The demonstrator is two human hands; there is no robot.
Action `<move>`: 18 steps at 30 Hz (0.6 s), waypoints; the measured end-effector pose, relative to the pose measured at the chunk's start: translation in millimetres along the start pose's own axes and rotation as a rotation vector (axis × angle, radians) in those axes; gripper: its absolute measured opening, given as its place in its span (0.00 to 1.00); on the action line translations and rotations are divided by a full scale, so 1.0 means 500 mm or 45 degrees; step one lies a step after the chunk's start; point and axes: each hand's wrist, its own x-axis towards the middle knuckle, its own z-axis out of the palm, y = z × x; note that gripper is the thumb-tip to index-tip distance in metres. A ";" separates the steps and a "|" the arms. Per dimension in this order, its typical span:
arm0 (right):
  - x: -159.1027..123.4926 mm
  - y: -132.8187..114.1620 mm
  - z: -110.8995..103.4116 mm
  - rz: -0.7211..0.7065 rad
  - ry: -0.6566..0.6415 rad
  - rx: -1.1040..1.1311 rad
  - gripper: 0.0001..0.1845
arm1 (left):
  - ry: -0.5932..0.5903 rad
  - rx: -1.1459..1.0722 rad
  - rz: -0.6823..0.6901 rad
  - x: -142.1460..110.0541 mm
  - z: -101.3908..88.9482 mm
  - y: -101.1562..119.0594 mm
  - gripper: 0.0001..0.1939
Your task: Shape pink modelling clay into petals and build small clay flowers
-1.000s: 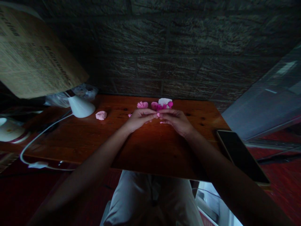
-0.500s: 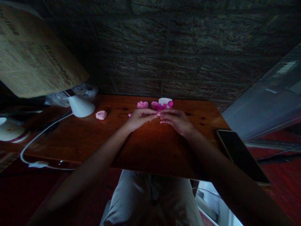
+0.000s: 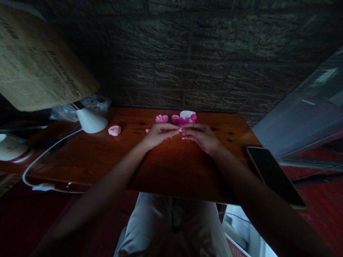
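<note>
Both of my hands meet over the wooden table, pinching a small pink piece between their fingertips; its kind is too small to make out. My left hand grips it from one side, thumb and forefinger pressed together. From the other side my right hand closes on the same piece. Just behind the fingers lie a pink ruffled flower-like piece, another pink piece, several magenta bits and a white scrap. A pale pink crumpled piece sits farther left.
A lamp with a white base and a newsprint-patterned shade stands at the left, its white cord hanging over the table edge. Beyond it is a whitish cup. A dark phone or tablet lies at the right edge. Behind rises a brick wall.
The view has shifted very slightly. Both hands keep their pinch on the small pink piece, with hardly any movement visible.
</note>
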 end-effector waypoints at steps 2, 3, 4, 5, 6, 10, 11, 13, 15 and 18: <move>0.000 0.000 -0.001 -0.006 -0.005 -0.014 0.14 | -0.007 0.015 0.012 0.000 0.000 -0.001 0.09; 0.000 0.000 -0.001 -0.009 -0.012 -0.019 0.14 | -0.009 0.019 0.019 0.001 0.000 -0.002 0.08; 0.000 -0.001 -0.002 -0.012 -0.018 -0.021 0.14 | -0.011 0.021 0.025 0.001 0.000 -0.002 0.08; -0.001 -0.001 -0.002 -0.014 -0.022 -0.022 0.14 | -0.010 0.018 0.029 0.002 0.000 -0.003 0.09; -0.001 -0.002 -0.003 -0.016 -0.023 -0.024 0.14 | -0.008 0.013 0.030 0.002 0.000 -0.003 0.09; -0.002 -0.007 -0.005 -0.026 -0.012 -0.063 0.14 | 0.015 0.004 0.021 0.002 -0.001 -0.002 0.10; -0.002 -0.009 -0.005 -0.031 -0.009 -0.078 0.14 | 0.016 0.010 0.015 0.002 -0.001 0.000 0.10; -0.002 -0.011 -0.006 -0.043 -0.005 -0.097 0.14 | 0.018 0.010 -0.003 0.001 -0.001 0.004 0.10; -0.002 -0.013 -0.006 -0.055 -0.011 -0.105 0.14 | 0.025 -0.021 -0.033 0.000 0.000 0.008 0.10; -0.001 -0.014 -0.007 -0.085 -0.027 -0.110 0.13 | 0.033 -0.135 -0.085 0.001 0.001 0.010 0.10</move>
